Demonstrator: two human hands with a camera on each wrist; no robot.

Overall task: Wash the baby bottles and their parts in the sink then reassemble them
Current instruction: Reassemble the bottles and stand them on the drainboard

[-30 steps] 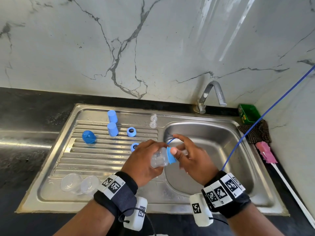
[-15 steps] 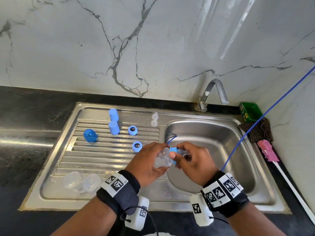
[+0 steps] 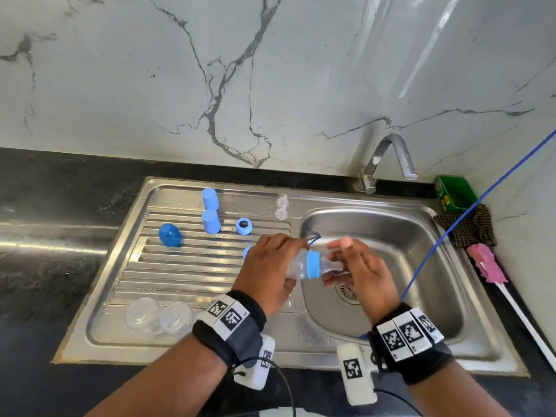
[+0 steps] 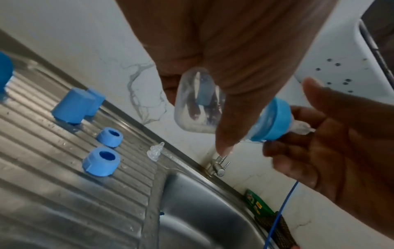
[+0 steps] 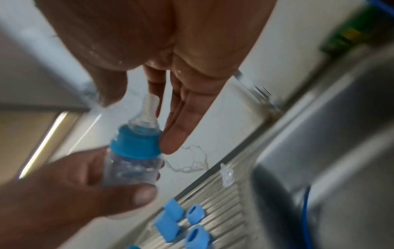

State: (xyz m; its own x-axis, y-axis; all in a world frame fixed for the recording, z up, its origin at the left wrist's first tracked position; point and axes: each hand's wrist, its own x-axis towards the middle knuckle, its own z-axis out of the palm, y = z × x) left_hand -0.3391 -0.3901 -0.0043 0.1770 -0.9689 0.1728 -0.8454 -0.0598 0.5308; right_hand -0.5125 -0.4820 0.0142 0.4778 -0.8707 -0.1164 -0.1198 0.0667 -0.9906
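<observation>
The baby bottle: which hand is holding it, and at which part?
The left hand grips the baby bottle around its clear body. The right hand is open, straight fingers beside the blue collar.

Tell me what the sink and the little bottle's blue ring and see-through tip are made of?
The sink looks like stainless steel: silver-grey, brushed, mirroring light. The blue ring on the baby bottle seems hard, matte plastic: solid colour, crisp edges. The teat looks like soft silicone or rubber, cloudy-clear, though softness can't be confirmed. The bottle body appears to be clear plastic, since fingers show through it.
</observation>
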